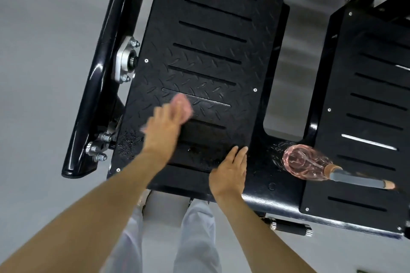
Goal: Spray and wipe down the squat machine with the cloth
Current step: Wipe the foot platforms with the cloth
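Though blurred, cloth (pixel 183 106) under left grip (pixel 163 127)

Both bare forearms are reaching forward and down from the bottom edge of the view. The left arm is stretching diagonally from the lower left corner, elbow nearly straight, wrist in line with the forearm. The left grip (pixel 163 127) is lying back-up and smeared by motion blur, its fingers (pixel 175 113) sitting over the pink cloth (pixel 184 104); whether they are curling round it or pressing flat is not readable. The right arm is coming up from the lower middle, angling slightly leftward. The right grip (pixel 229 170) is resting palm-down on the squat machine (pixel 210 51), its fingers (pixel 238 154) lying straight, close together and pointing away from the body, well apart from the left grip.
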The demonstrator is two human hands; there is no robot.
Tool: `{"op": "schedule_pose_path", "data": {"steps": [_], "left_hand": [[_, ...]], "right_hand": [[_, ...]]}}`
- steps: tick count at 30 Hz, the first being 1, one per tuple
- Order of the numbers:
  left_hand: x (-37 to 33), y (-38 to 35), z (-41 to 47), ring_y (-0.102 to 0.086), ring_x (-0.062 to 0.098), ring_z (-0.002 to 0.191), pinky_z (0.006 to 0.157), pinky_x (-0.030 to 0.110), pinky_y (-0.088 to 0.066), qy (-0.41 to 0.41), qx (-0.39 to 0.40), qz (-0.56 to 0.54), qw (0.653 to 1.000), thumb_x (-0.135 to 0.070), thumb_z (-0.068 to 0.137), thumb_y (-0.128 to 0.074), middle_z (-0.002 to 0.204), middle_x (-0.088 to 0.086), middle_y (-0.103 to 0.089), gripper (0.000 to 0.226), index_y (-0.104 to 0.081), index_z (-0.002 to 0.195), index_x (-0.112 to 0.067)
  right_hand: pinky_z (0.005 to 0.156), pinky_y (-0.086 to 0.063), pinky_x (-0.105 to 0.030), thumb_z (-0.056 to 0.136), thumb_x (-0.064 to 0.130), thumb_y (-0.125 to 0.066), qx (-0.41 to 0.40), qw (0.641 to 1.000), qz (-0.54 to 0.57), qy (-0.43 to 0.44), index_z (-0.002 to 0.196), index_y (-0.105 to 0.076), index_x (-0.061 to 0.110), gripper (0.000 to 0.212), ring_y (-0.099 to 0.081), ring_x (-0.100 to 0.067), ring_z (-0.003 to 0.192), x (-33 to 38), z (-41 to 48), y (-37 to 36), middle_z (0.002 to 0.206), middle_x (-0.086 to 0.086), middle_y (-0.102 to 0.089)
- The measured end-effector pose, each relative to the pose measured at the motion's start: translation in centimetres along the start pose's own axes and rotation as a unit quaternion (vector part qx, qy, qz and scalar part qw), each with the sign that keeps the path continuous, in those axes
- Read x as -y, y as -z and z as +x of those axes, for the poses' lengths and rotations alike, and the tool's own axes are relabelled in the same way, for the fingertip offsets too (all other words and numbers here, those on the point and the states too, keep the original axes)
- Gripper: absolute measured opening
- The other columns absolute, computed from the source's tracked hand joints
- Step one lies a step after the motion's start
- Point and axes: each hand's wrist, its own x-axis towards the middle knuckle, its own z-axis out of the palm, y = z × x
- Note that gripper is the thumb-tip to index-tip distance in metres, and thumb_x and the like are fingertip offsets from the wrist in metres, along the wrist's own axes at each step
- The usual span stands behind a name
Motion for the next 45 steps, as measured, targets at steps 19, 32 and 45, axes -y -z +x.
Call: {"op": "schedule_pose_path", "data": {"steps": [19, 32, 45], "left_hand": [[-10.6, -1.6, -3.0, -0.036, 0.028, 0.117, 0.097, 0.039, -0.043, -0.531, 0.124, 0.138, 0.827, -0.006, 0.091, -0.052, 0.141, 0.008, -0.024, 0.062, -0.026, 0.147, -0.013], [-10.3, -3.4, -3.8, -0.048, 0.030, 0.104, 0.079, 0.032, -0.049, -0.251, 0.005, 0.084, 0.964, -0.009, 0.079, -0.064, 0.119, 0.015, -0.043, 0.084, -0.021, 0.151, -0.013], [-2.2, -4.5, -6.9, -0.045, 0.037, 0.084, 0.067, 0.044, -0.048, 0.016, 0.012, 0.020, 1.000, 0.010, 0.065, -0.069, 0.102, 0.025, -0.048, 0.083, -0.038, 0.142, 0.001]], "right_hand": [[0.105, -0.040, -0.034, 0.094, 0.001, -0.044, -0.073, 0.995, 0.064, -0.012, 0.144, -0.033, 0.000, 0.051, -0.025, -0.024, 0.139, -6.9, -0.2, 0.8, 0.159, -0.011, -0.011], [0.113, -0.030, -0.030, 0.092, -0.002, -0.043, -0.043, 0.997, 0.065, -0.012, 0.151, -0.014, 0.003, 0.066, -0.016, -0.024, 0.143, -8.5, -1.8, -1.0, 0.160, -0.009, 0.000], [0.115, -0.027, -0.026, 0.091, -0.003, -0.046, -0.027, 0.996, 0.080, 0.019, 0.152, -0.009, 0.003, 0.072, -0.014, -0.023, 0.144, -6.0, -2.7, -2.0, 0.160, -0.010, -0.001]]}}
